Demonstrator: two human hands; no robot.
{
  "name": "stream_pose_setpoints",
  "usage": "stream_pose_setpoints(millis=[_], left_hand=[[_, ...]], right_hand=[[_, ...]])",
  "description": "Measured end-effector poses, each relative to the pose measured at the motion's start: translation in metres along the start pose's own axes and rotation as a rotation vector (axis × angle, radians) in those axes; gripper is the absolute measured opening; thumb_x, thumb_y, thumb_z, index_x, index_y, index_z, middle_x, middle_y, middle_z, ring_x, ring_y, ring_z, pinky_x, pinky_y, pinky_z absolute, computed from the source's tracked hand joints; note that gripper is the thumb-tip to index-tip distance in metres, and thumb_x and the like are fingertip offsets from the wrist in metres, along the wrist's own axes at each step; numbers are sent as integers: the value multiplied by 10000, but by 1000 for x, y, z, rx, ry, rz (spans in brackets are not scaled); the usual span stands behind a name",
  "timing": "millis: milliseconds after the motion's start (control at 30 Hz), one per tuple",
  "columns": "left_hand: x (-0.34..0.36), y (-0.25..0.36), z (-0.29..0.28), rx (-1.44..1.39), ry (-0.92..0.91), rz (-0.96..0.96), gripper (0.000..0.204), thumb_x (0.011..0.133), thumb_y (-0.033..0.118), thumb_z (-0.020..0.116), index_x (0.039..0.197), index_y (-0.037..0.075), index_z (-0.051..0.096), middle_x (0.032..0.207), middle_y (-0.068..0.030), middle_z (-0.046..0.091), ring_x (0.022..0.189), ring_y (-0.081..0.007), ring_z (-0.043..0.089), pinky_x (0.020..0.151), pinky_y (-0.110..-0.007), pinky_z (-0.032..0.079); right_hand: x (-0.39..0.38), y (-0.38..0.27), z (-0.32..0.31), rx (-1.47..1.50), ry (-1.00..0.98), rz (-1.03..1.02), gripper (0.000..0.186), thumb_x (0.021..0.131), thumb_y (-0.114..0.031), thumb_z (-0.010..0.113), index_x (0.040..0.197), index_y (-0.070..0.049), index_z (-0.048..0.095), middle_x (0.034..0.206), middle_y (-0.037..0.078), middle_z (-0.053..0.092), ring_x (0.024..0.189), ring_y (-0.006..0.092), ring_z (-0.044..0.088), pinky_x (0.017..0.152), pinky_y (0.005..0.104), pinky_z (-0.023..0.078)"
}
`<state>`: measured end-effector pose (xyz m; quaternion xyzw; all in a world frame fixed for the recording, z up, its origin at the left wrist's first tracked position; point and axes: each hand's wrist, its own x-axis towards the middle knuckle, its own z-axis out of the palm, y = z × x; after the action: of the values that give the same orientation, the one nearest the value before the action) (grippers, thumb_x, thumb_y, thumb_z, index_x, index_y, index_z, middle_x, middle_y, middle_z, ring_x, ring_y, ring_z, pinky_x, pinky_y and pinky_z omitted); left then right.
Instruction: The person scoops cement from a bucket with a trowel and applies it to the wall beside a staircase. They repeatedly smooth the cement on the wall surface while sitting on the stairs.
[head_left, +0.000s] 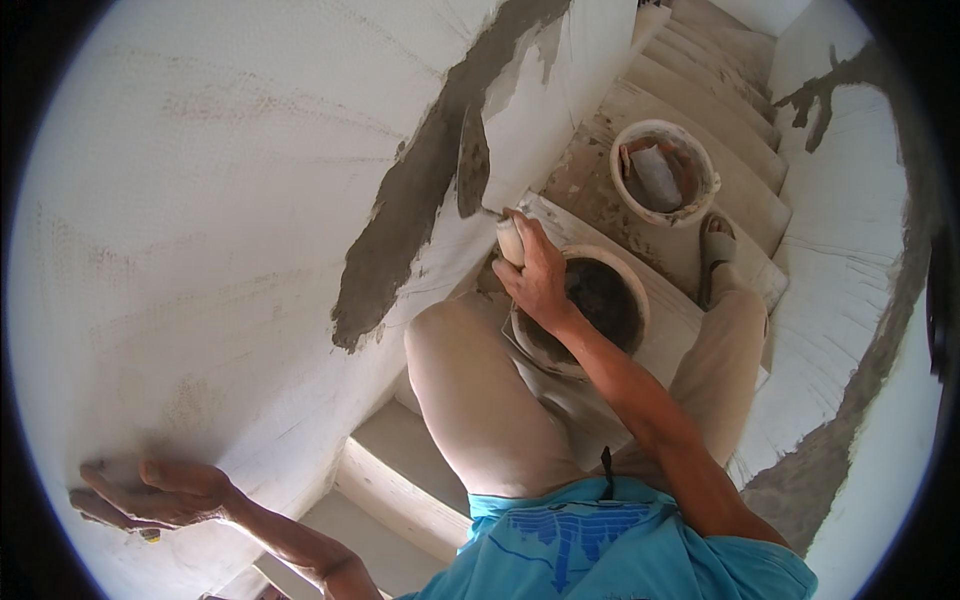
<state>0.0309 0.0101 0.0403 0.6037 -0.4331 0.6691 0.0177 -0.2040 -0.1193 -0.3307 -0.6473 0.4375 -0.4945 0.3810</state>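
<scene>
On the stair step between the knees, a bucket (585,315) holds dark mortar; a second bucket (665,172), higher up, contains a trowel-like tool. Right hand (535,275) grips a plastering trowel (473,165) against the wall's grey mortar strip (420,190); left hand (150,492) rests open on the wall (200,200).

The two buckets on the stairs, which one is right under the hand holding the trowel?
The dark-filled bucket between the knees sits under the right hand gripping the trowel. The other bucket, higher up the steps, holds a pale tool.
</scene>
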Motion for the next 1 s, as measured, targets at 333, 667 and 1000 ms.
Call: stream_pose_setpoints(millis=[333,667,1000], left_hand=[[5,1,-3,-26,33,116,616,1027,569,264,1420,176,530,1505,-164,438,1443,-306,357,1146,-522,332],[5,-4,-1,-30,28,93,670,986,634,268,1414,191,531,1504,-179,434,1431,-319,376,1121,-552,365],[7,-5,0,-49,42,139,657,1002,606,260,1404,167,539,1481,-188,449,1417,-322,389,1119,-548,373]], right_hand=[[-65,14,16,-86,-314,23,552,755,-78,714,1262,1,510,1128,221,622,993,425,639,848,472,523],[-31,9,29,-113,-191,16,506,772,-63,689,1236,0,499,1094,203,597,988,413,621,817,493,520],[-71,12,-25,-220,-513,33,502,787,-116,675,1248,-13,504,1126,213,618,1027,428,613,825,498,527]])
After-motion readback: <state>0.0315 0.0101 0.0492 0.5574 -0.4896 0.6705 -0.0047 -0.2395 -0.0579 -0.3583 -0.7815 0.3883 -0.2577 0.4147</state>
